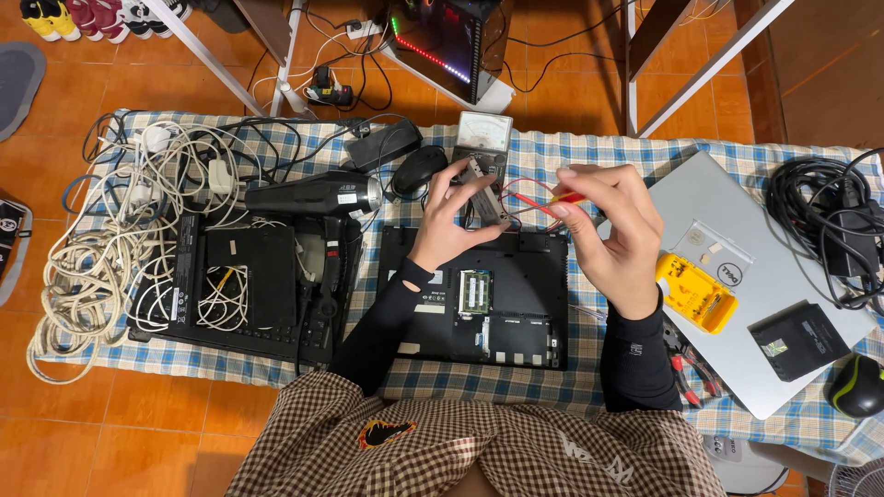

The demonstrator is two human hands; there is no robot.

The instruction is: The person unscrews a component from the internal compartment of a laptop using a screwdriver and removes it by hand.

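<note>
My left hand (451, 221) holds up a small silver-grey rectangular part (486, 190) above the far edge of an opened black laptop base (516, 304). My right hand (612, 230) pinches a thin red probe (564, 199) whose tip points at that part. Red and black leads (525, 198) run from the probe back to an analog meter (484, 136) standing just behind the hands. A green memory module (475, 293) shows in the laptop's open bay.
A black hair dryer (318, 195), a black mouse (419, 168), a second black laptop base with cables (235, 290) and a tangle of white cords (101, 239) lie left. Right: a silver laptop (764, 276), yellow bit case (695, 293), red-handled pliers (686, 361), black cable coil (829, 216).
</note>
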